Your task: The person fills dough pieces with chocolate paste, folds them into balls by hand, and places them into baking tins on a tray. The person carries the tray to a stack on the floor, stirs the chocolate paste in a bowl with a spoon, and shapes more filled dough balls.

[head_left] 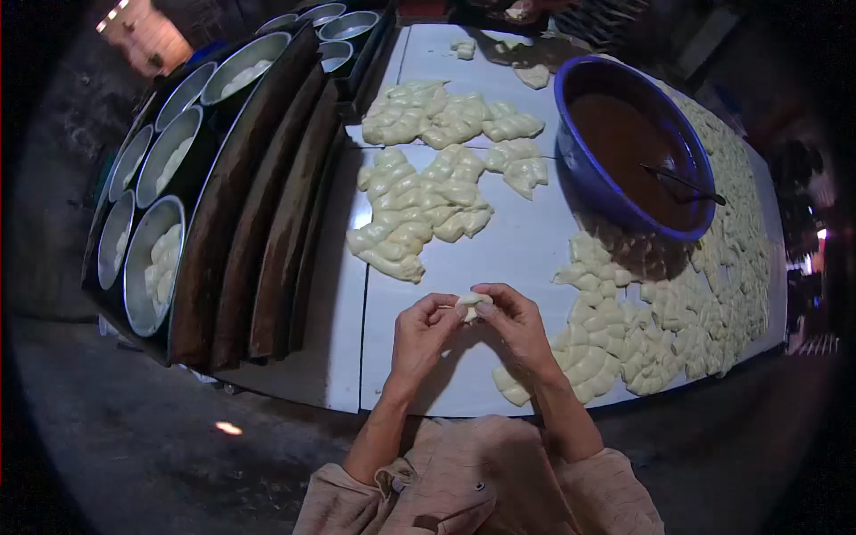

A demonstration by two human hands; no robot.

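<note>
Between the fingertips of both hands is a small pale piece of dough [473, 308], held just above the white table near its front edge. My left hand [426, 334] pinches its left side, and my right hand [513, 323] pinches the other side with the thumb on top. Beyond my hands lies a patch of flattened, glossy dough pieces [419, 205]. To the right, a wide spread of similar dough pieces [588, 348] begins close to my right wrist.
A blue basin [571, 134] of brown liquid, with a dark-handled utensil [682, 185] in it, stands at right. On the left, stacked dark trays [241, 205] carry round metal tins [183, 232], some with dough inside. The white tabletop [526, 241] has dark seams.
</note>
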